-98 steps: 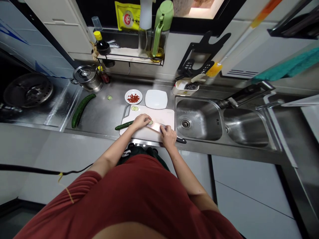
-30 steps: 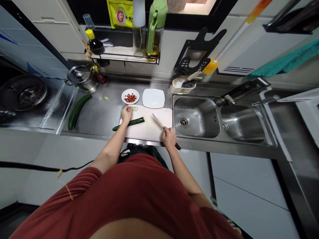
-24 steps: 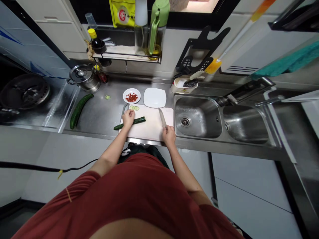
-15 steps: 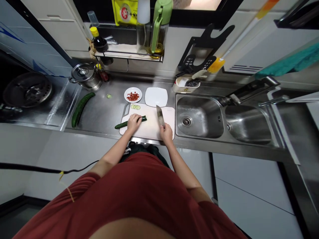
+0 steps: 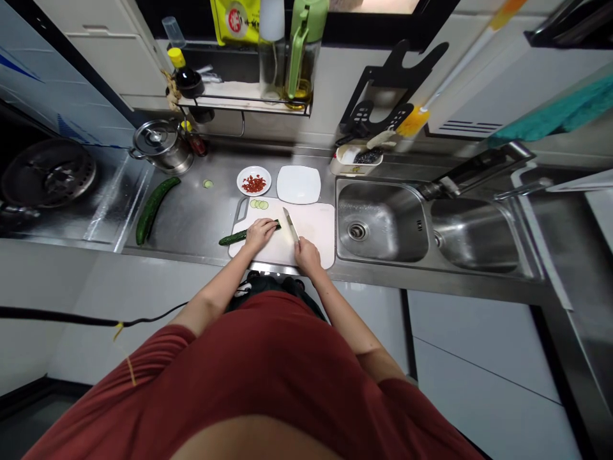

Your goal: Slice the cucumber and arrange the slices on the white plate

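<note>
A cut cucumber (image 5: 232, 238) lies across the left part of the white cutting board (image 5: 313, 220). My left hand (image 5: 259, 234) is closed over it near its right end and covers its middle. In my right hand (image 5: 307, 253) is the handle of a kitchen knife (image 5: 290, 223). Its blade points away from me, just right of the cucumber's end, with a small gap between them. A few thin cucumber slices (image 5: 259, 204) overlap at the board's far left corner.
Behind the board stand a plate of chopped red pieces (image 5: 253, 184) and a white plate (image 5: 298, 184). A whole cucumber (image 5: 154, 207) and a steel pot (image 5: 161, 148) are left, a cucumber end piece (image 5: 207, 184) nearer. The double sink (image 5: 383, 220) borders the right side.
My right hand has brought the knife leftward, close to the cucumber's end, and the blade now stands more edge-on. My left hand keeps its place on the cucumber.
</note>
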Demonstrator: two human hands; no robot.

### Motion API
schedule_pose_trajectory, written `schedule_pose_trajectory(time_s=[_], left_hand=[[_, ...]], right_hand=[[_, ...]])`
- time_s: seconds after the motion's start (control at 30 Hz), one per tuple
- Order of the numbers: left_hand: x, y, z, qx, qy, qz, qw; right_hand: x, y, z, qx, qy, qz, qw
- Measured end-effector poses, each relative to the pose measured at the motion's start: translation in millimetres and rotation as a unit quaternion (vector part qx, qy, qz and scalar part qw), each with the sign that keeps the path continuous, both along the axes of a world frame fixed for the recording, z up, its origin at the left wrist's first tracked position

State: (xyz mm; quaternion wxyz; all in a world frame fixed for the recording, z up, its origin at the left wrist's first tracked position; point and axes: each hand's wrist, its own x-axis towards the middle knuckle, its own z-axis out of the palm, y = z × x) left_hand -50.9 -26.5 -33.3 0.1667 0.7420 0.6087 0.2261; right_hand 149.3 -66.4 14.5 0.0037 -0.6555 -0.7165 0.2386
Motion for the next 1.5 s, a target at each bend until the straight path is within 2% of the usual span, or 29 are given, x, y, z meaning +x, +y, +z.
schedule_pose_trajectory(time_s=[0.23, 0.6, 0.97, 1.5], left_hand=[[-7.1, 8.3, -15.9, 0.08, 0.008, -0.026, 0.996], [-10.7, 10.8, -19.9, 0.104, 0.041, -0.041, 0.993], [-9.6, 7.1, -23.0, 0.082, 0.048, -0.035, 0.995], [-12.1, 9.1, -30.3, 0.084, 0.073, -0.079, 0.991]], right_hand=[[-6.4, 0.2, 8.8, -0.04, -0.011, 0.023, 0.999], [-17.5, 1.3, 21.7, -0.073, -0.036, 0.049, 0.995], [-27.4, -5.6, 17.6, -0.067, -0.091, 0.074, 0.991], [-37.2, -13.1, 9.5, -0.061, -0.084, 0.077, 0.992]])
